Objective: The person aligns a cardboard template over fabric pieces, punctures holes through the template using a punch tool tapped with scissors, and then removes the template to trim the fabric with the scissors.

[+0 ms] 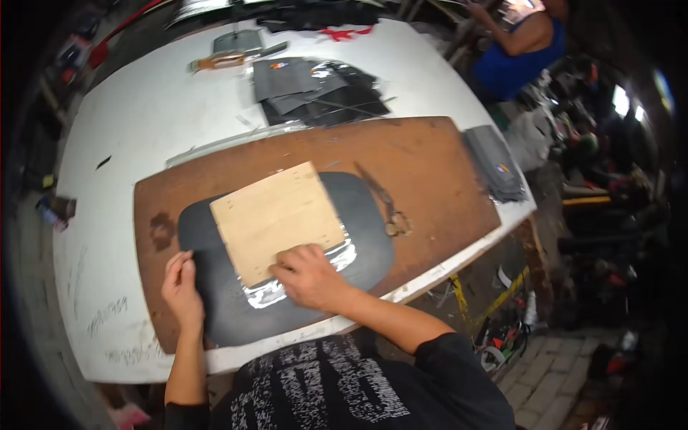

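A tan square template [279,215], looking like cardboard or thin wood, lies on shiny black sheet material [342,252] whose lower strip shows below it. Both rest on a dark rounded mat [365,215]. My right hand [308,276] is at the template's lower edge, its fingers curled; whatever they may hold is hidden under them. Beside the mat's left edge, my left hand [183,290] is raised with thumb and fingers pinched together. Anything between those fingertips is too small to make out. Scissors [390,211] lie to the right of the mat.
Underneath is a brown board [430,165] on a white table [115,215]. Dark sheets [315,93] are piled at the back, with more grey pieces [494,161] at right. A knife-like tool [222,61] lies far left. Another person in blue [519,57] is beyond the table.
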Demonstrator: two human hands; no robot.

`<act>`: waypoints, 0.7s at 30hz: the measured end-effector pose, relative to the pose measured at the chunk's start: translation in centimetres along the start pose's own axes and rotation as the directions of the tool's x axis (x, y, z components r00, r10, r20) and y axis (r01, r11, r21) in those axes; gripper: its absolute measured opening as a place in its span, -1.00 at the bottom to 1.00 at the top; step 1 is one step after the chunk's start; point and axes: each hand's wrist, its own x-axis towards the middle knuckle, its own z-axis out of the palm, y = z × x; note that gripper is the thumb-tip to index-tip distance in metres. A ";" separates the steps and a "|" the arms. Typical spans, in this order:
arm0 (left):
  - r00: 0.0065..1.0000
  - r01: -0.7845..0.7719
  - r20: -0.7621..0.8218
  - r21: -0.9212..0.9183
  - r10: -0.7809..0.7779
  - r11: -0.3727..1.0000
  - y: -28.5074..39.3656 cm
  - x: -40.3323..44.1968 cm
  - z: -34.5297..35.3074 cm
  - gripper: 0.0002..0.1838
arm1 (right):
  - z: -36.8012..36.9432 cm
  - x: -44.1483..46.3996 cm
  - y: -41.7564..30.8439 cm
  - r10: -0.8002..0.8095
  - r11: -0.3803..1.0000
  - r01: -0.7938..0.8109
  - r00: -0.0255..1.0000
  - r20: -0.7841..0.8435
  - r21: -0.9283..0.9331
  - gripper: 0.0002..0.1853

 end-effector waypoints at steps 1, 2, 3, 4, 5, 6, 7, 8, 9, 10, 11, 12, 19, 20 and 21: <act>0.999 -0.048 0.013 0.101 0.047 0.994 0.5 -0.1 -0.1 -0.82 | 0.3 0.0 0.0 -0.010 1.000 0.010 1.000 0.010 0.001 -0.66; 0.996 -0.065 0.073 0.176 0.053 0.982 1.5 -0.3 -0.4 -0.83 | 0.4 0.0 -0.1 -0.006 1.000 0.006 1.000 0.010 0.001 -0.66; 0.989 -0.079 0.138 0.251 0.045 0.965 2.4 -0.3 -0.6 -0.84 | 0.5 0.0 -0.2 0.002 1.000 -0.002 1.000 0.011 0.005 -0.65; 0.984 -0.076 0.174 0.282 0.027 0.956 3.3 -0.5 -0.7 -0.85 | 0.3 0.2 -0.5 0.017 1.000 -0.018 1.000 0.013 0.011 -0.64; 0.977 -0.074 0.213 0.307 0.007 0.949 4.1 -0.6 -0.8 -0.86 | 0.1 0.4 -0.6 0.036 0.999 -0.036 0.999 0.016 0.010 -0.62; 0.978 -0.116 0.204 0.337 0.048 0.934 4.3 -0.5 -1.0 -0.86 | 0.1 0.5 -0.5 0.026 1.000 -0.027 0.999 0.020 0.013 -0.63; 0.975 -0.157 0.202 0.362 0.087 0.919 4.3 -0.5 -1.1 -0.87 | 0.1 0.5 -0.4 0.022 1.000 -0.022 0.999 0.026 0.011 -0.63; 0.971 -0.197 0.206 0.384 0.125 0.902 4.2 -0.6 -1.2 -0.87 | 0.1 0.3 -0.4 0.019 1.000 -0.020 0.999 0.033 0.005 -0.63; 0.979 -0.142 0.187 0.341 0.081 0.929 4.0 -0.7 -1.0 -0.86 | 0.2 0.2 -0.4 0.019 1.000 -0.019 0.999 0.032 0.005 -0.63; 0.985 -0.090 0.167 0.290 0.042 0.953 3.7 -0.7 -0.7 -0.85 | 0.2 0.2 -0.3 0.017 1.000 -0.017 0.999 0.030 -0.001 -0.63; 0.989 -0.042 0.148 0.234 0.008 0.971 3.6 -0.7 -0.1 -0.84 | 0.3 0.3 -0.3 0.012 1.000 -0.012 1.000 0.026 -0.012 -0.63; 0.984 -0.038 0.177 0.192 0.003 0.981 4.3 -0.8 1.0 -0.82 | 0.3 0.3 -0.3 0.014 1.000 -0.013 1.000 0.016 -0.021 -0.64; 0.903 -0.021 0.421 0.237 -0.084 0.971 5.2 0.3 6.0 -0.83 | 0.2 0.5 -0.5 0.032 0.999 -0.032 0.999 0.044 -0.009 -0.64; 0.895 -0.007 0.431 0.263 -0.111 0.965 5.0 0.4 6.1 -0.82 | 0.2 0.5 -0.5 0.036 0.999 -0.036 0.998 0.048 -0.003 -0.64; 0.892 0.006 0.433 0.271 -0.128 0.962 5.0 0.4 6.1 -0.82 | 0.1 0.6 -0.5 0.041 0.999 -0.041 0.998 0.053 0.002 -0.63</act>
